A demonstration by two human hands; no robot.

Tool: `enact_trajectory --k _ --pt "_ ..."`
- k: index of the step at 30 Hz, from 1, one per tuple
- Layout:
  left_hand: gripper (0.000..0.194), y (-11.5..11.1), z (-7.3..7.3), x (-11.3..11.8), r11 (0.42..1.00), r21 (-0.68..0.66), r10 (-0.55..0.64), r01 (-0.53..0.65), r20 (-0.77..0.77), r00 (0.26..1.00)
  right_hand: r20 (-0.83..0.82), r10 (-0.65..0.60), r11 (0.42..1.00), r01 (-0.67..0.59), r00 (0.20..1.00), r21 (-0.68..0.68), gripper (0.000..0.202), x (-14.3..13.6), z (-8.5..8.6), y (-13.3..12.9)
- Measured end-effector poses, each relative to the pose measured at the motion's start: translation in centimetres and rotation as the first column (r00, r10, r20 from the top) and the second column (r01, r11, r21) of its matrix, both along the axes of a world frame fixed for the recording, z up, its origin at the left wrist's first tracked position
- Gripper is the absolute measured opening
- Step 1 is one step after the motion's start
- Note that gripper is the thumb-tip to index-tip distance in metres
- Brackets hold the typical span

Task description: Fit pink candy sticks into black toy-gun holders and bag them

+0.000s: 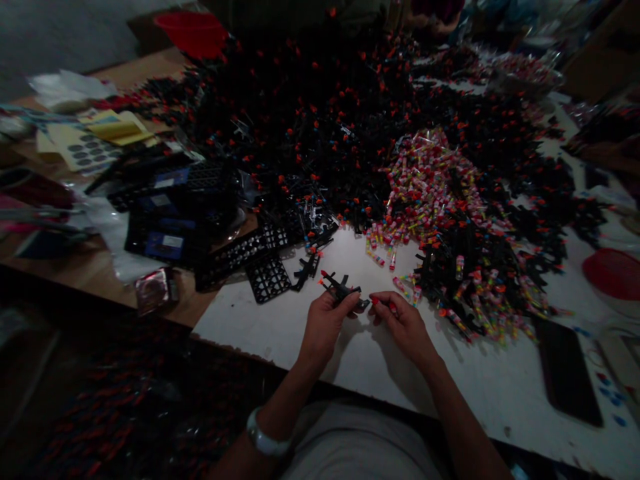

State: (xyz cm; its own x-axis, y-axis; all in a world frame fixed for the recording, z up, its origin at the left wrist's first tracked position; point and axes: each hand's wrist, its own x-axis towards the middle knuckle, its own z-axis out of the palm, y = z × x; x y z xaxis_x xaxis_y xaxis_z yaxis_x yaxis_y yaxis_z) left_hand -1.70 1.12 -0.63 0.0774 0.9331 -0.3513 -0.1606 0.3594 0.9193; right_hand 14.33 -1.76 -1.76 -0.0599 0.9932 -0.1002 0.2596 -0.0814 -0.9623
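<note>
My left hand [327, 321] is closed on a small black toy gun [341, 288] with an orange-red tip, held just above the white tabletop [280, 333]. Close beside it, my right hand [400, 323] pinches a small red piece [375, 301] near the rear of the toy gun; what kind of piece it is I cannot make out. Another black toy gun [303, 270] lies on the table just beyond my left hand. To the right is a heap of candy-filled tubes [430, 180] in pink, white and yellow, with some loose tubes between it and my right hand.
A huge pile of black toy guns [310, 113] with orange tips covers the back. Black perforated trays [269, 277] lie at left, near a sheet of round stickers [93, 152]. A phone [567, 370] and a red basket [613, 273] are at right. Another person's hand [433, 25] shows at the far side.
</note>
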Motion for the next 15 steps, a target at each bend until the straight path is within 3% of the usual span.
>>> enact_trajectory --k 5,9,15 --pt "0.018 -0.1 -0.2 -0.1 1.000 0.013 0.004 -0.004 0.031 1.000 -0.038 0.026 1.000 -0.026 0.999 -0.016 0.024 -0.4 0.0 0.0" --pt "0.015 -0.1 -0.8 -0.3 0.999 0.032 0.032 -0.035 0.086 0.996 -0.171 0.076 0.993 -0.091 0.982 -0.080 0.021 -0.7 0.0 0.1" --pt "0.017 -0.1 -1.3 0.0 1.000 0.026 0.010 -0.011 0.056 0.998 -0.211 0.066 0.986 -0.096 0.975 -0.138 0.022 -0.8 -0.8 -0.3"
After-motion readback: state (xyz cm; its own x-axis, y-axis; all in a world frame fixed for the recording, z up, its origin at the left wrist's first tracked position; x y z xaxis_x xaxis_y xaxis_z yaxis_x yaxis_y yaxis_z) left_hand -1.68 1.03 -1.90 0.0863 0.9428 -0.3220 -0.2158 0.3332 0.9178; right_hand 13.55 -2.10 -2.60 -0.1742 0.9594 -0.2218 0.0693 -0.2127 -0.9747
